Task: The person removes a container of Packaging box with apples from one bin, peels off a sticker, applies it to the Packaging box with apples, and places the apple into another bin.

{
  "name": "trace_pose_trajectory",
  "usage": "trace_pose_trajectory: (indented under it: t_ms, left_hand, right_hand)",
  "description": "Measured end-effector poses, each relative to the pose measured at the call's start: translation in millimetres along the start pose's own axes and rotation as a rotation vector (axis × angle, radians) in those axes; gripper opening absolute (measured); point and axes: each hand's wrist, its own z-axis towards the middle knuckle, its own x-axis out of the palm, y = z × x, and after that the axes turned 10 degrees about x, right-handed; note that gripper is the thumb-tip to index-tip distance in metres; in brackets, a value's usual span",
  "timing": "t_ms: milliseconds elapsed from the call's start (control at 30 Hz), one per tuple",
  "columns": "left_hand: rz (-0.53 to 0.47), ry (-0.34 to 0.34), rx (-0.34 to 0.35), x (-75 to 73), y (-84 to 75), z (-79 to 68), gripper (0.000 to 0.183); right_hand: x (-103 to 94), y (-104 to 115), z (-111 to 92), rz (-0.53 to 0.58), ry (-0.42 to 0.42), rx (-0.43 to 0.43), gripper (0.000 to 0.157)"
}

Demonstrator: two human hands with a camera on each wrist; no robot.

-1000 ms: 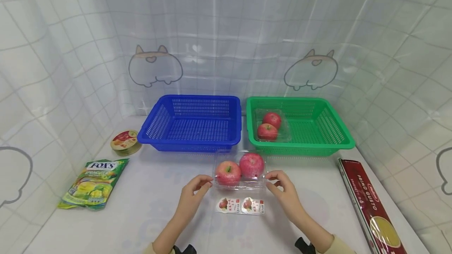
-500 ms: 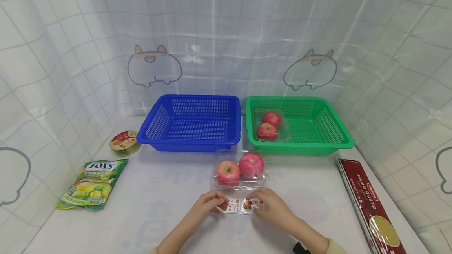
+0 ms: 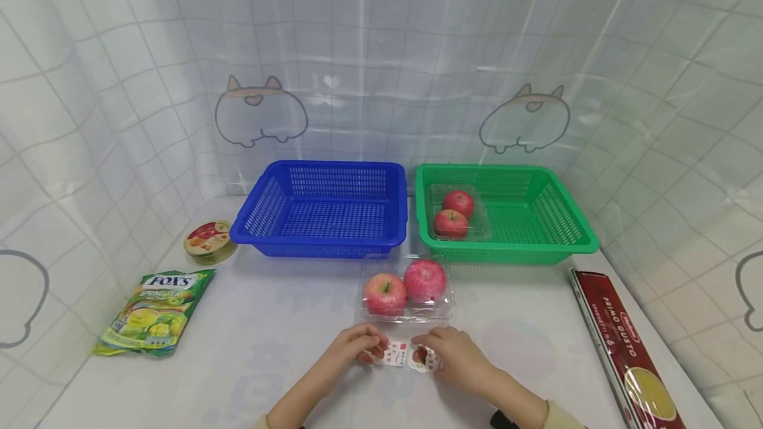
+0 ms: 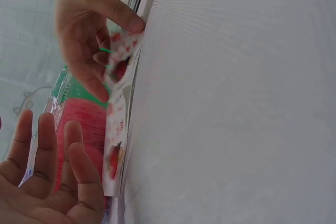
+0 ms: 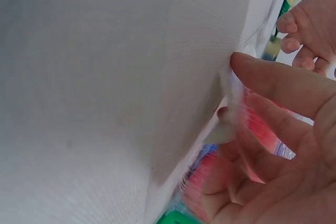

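Note:
In the head view, a strip of two white apple stickers lies on the table. My right hand pinches the right-hand apple sticker, which bends up from the strip. In the right wrist view, the thumb and fingers close round its thin edge. My left hand is over the outer end of the left-hand apple sticker. In the left wrist view, the fingers of that hand look relaxed beside the sticker and hold nothing. Just beyond the stickers is a clear plastic box with two red apples.
A blue basket stands at the back, beside a green basket with another clear box of apples. A round tin and a green FOX'S candy bag lie at left. A red spaghetti pack lies at right.
Both hands have come from the sides of the apple box down to the sticker strip. The right-hand sticker, flat before, is now gripped and bent upward.

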Motion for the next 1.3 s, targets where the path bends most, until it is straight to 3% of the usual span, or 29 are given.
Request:
trace_pose_trajectory:
  t_ms: [233,400,533,700,800,1000,1300]
  left_hand:
    - [0.040,-0.017,-0.001,-1.0,-1.4,1.4,0.034]
    - [0.100,0.000,0.028,-0.4,-1.0,2.0,0.031]
    - [0.099,0.060,0.041,-0.4,0.1,2.1,0.032]
    - [0.083,0.177,-0.043,-1.2,3.0,2.7,0.035]
    - [0.079,0.212,-0.100,-0.9,6.2,2.6,0.031]
    - [0.028,0.219,-0.153,-0.1,9.7,3.2,0.026]
    - [-0.010,0.339,-0.194,-0.9,6.0,5.9,0.030]
  right_hand:
    - [-1.4,-1,1,0.138,0.009,-0.038,0.047]
    - [-3.9,-2,3,0.408,0.169,-0.040,0.041]
    - [-6.3,-2,2,0.569,0.270,-0.036,0.041]
    - [-11.2,-2,0,0.692,0.328,-0.037,0.039]
    - [-13.4,-3,0,0.763,0.369,-0.033,0.039]
    - [-14.5,-6,-1,0.839,0.467,-0.040,0.041]
    - [-15.3,-4,1,0.835,0.492,-0.109,0.035]
